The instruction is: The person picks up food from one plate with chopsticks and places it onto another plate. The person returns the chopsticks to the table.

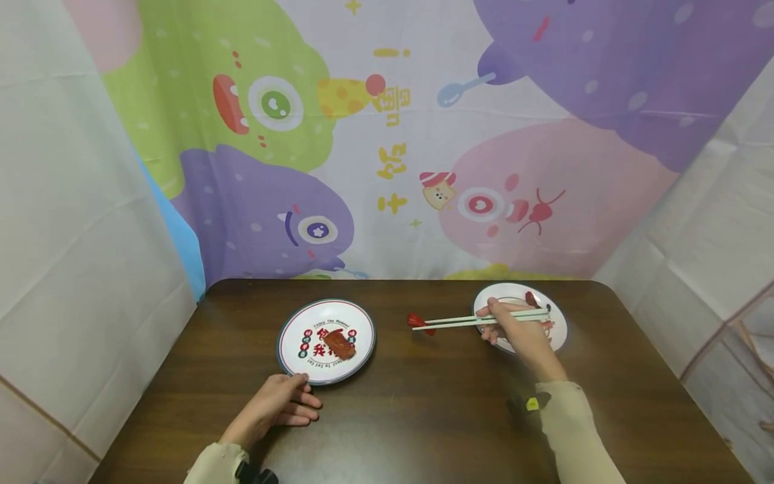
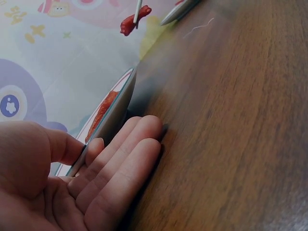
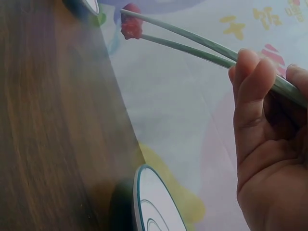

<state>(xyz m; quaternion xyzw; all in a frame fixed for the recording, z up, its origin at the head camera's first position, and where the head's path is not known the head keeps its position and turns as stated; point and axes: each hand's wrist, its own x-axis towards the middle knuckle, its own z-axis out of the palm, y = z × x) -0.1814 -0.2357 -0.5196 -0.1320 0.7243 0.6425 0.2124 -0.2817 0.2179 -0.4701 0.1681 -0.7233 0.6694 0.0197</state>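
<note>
My right hand (image 1: 517,333) (image 3: 269,139) holds a pair of pale green chopsticks (image 1: 450,323) (image 3: 187,45), and a red piece of food (image 1: 416,321) (image 2: 135,20) (image 3: 131,25) is pinched at their tips, in the air between two plates. The left plate (image 1: 293,336) (image 2: 126,84) carries a reddish-brown piece (image 1: 340,344) (image 2: 102,115). At its near rim, my left hand (image 1: 275,407) (image 2: 91,178) pinches the edge between thumb and forefinger, the other fingers loosely extended beneath.
Below my right hand lies the right plate (image 1: 562,331) (image 3: 159,202), with a dark red piece (image 1: 531,299) near its far rim. The brown table (image 1: 399,423) ends at a cartoon-printed curtain (image 1: 393,249). White sheets hang at both sides.
</note>
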